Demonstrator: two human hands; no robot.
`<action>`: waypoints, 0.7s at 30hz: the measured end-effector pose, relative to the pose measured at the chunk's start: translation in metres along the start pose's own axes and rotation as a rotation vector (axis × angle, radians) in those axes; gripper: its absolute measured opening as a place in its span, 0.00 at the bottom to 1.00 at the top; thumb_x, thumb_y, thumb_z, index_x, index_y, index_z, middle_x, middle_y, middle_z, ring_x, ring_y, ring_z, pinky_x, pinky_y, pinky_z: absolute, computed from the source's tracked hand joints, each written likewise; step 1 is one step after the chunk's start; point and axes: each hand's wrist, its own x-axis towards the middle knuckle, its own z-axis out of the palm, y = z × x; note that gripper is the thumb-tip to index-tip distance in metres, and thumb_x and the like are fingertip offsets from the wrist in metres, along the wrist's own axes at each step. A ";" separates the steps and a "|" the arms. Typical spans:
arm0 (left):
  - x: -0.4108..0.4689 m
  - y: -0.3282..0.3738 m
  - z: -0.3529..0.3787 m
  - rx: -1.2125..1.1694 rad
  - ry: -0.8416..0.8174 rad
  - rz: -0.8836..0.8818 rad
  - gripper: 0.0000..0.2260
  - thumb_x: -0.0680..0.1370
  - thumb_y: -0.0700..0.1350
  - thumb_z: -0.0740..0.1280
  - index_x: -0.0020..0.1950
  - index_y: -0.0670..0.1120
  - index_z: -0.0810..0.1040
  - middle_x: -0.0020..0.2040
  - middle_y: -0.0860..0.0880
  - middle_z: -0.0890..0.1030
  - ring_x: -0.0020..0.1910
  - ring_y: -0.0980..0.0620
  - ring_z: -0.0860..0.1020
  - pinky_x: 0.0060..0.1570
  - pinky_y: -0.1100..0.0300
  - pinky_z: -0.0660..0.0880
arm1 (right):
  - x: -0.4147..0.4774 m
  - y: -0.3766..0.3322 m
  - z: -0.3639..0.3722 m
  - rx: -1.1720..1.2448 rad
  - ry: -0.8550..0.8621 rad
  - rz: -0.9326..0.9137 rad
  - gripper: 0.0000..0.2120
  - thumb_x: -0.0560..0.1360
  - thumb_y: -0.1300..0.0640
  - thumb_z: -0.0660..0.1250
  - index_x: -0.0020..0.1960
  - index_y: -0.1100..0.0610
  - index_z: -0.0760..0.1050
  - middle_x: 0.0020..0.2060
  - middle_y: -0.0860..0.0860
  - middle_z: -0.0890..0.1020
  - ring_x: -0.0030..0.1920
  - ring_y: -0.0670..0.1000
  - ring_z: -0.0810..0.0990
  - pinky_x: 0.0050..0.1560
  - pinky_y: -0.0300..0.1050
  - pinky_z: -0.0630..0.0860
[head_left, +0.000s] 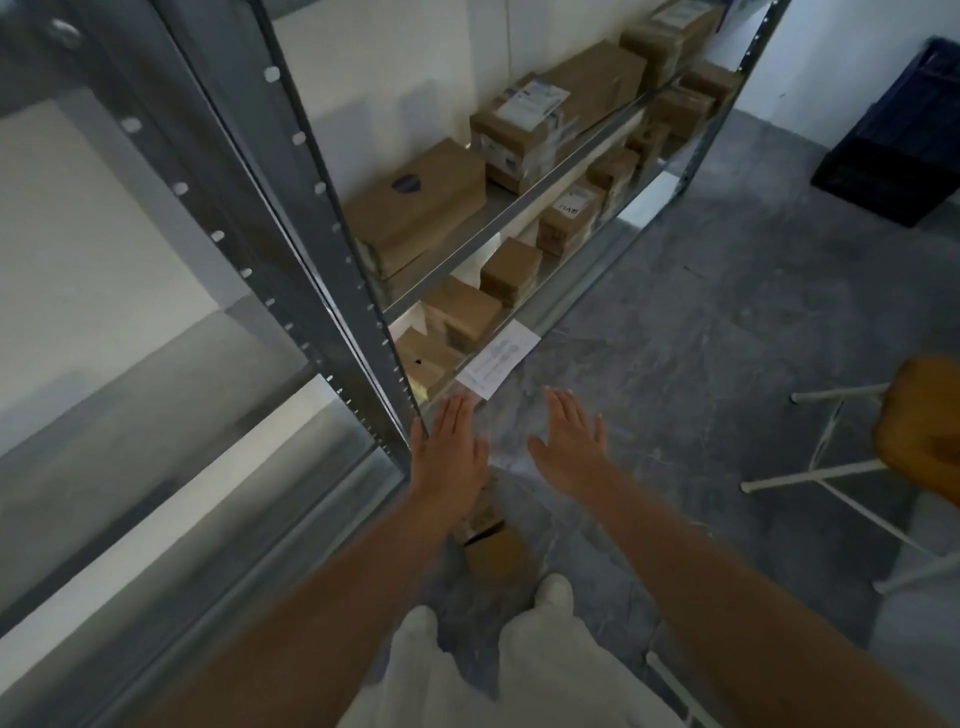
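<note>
L hand (449, 452) & R hand (571, 441) both flat, fingers straight, gripping nothing, out over box (493, 551) on floor (701, 338), by front corner of rack (358, 270).

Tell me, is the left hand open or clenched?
Open: the left hand has straight fingers held together, gripping nothing, over the cardboard box.
</note>
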 end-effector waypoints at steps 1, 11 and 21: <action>0.000 0.006 0.004 -0.010 -0.003 -0.027 0.25 0.83 0.50 0.52 0.80 0.48 0.52 0.80 0.51 0.53 0.79 0.53 0.48 0.77 0.44 0.45 | 0.004 0.008 0.000 -0.001 -0.020 -0.010 0.33 0.81 0.50 0.55 0.80 0.55 0.43 0.79 0.48 0.48 0.79 0.48 0.41 0.75 0.60 0.38; -0.022 0.022 0.093 -0.129 -0.094 -0.379 0.24 0.84 0.49 0.52 0.80 0.49 0.54 0.80 0.52 0.56 0.79 0.55 0.51 0.77 0.46 0.47 | 0.043 0.089 0.049 -0.132 -0.285 -0.124 0.33 0.82 0.48 0.54 0.80 0.56 0.42 0.79 0.50 0.47 0.79 0.49 0.41 0.75 0.60 0.39; -0.025 -0.067 0.221 -0.172 -0.160 -0.625 0.23 0.84 0.51 0.52 0.79 0.48 0.57 0.79 0.51 0.59 0.78 0.53 0.54 0.76 0.46 0.49 | 0.102 0.167 0.179 -0.324 -0.433 -0.192 0.32 0.82 0.49 0.53 0.80 0.55 0.43 0.79 0.50 0.48 0.79 0.49 0.43 0.75 0.58 0.39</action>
